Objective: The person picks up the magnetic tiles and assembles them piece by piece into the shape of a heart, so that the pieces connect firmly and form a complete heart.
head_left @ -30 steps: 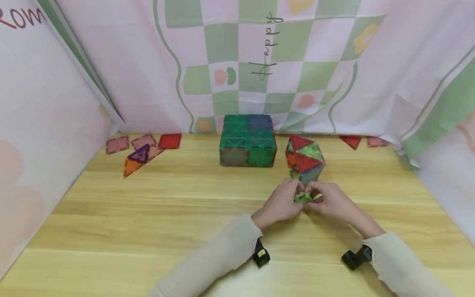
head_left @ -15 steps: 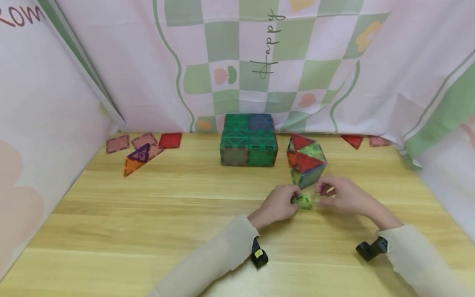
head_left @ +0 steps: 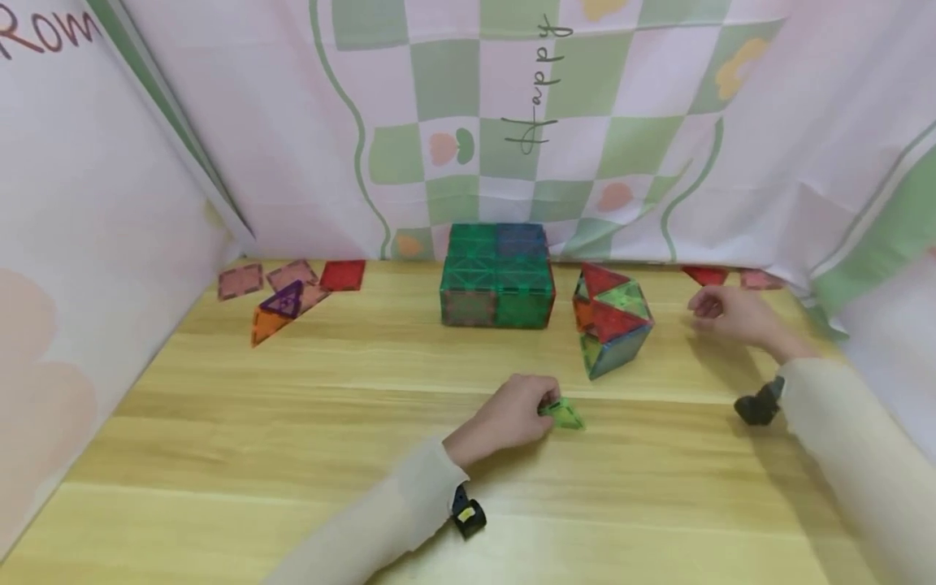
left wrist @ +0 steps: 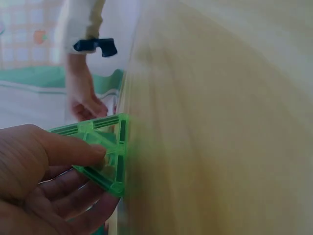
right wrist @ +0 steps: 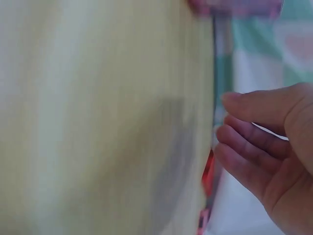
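Observation:
My left hand (head_left: 513,410) pinches a translucent green triangular magnetic tile (head_left: 565,413) between thumb and fingers, low over the table's middle. In the left wrist view the green tile (left wrist: 110,147) shows its ribbed frame, with the thumb across its face. My right hand (head_left: 738,315) is at the right, just in front of a red triangular tile (head_left: 705,275) near the back edge. Nothing lies between its loosely bent fingers in the right wrist view. Between the hands stands a faceted structure (head_left: 614,325) of red, green, orange and blue tiles.
A green box built of square tiles (head_left: 497,296) stands at the back centre. Pink tiles (head_left: 240,282), a red square tile (head_left: 342,275), and joined purple and orange triangles (head_left: 278,313) lie at the back left. A pink tile (head_left: 760,279) lies at the far right, by the curtain.
My right hand has let go of the green piece and moved right and back towards the red triangle. My left hand has drawn the green tile left and slightly nearer, away from the faceted structure.

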{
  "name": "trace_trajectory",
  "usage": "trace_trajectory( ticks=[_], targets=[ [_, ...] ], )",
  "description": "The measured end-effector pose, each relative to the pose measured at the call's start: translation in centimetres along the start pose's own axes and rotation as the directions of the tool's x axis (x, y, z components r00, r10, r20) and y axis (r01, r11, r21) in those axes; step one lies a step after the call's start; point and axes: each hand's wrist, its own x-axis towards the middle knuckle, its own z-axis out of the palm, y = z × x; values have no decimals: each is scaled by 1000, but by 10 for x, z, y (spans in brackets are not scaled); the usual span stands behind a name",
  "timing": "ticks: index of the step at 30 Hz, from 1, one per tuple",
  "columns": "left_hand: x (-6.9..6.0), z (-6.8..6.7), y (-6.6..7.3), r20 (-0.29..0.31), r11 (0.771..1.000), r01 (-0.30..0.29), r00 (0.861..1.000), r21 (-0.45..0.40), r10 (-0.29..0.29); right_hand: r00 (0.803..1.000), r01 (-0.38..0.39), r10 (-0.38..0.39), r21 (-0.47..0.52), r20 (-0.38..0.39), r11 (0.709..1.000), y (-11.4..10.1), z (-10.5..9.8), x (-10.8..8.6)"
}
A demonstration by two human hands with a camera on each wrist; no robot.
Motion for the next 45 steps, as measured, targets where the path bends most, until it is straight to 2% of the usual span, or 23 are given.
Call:
trace_trajectory(
  ticks=[8,11,15,18,25,31,35,37,40,43,45],
  targets=[
    [-20,-12,-19,21,995,28,999,-95,-27,993,-115,116,-79,17,990,50,-8,23],
    [-28,-21,-26,20,993,41,999,-113,-39,982,-178,182,-79,58,981,60,-12,30],
    [-36,-33,-37,-3,990,56,998,-129,-57,975,-189,197,-83,103,978,71,-12,40],
    [-40,-39,-41,-22,989,60,998,-134,-63,978,-152,162,-83,134,985,78,-12,42],
    [-44,-43,-42,-15,989,66,998,-135,-68,973,-131,146,-92,181,987,86,-12,46],
    [-44,-44,-44,-16,989,71,997,-131,-74,973,-65,83,-87,214,994,77,-14,49],
    [-44,-44,-43,-13,987,79,997,-138,-82,960,-107,124,-79,251,991,69,-18,43],
    [-43,-44,-43,-9,987,83,996,-141,-85,958,-138,152,-75,243,988,67,-19,38],
    [-43,-44,-44,-7,984,96,995,-151,-98,965,-156,171,-87,198,984,64,-18,30],
    [-43,-44,-44,-8,981,111,993,-157,-114,979,-149,161,-97,128,984,60,-16,22],
    [-44,-45,-44,-9,980,120,992,-160,-123,990,-121,125,-71,61,990,57,-15,16]
  ],
)
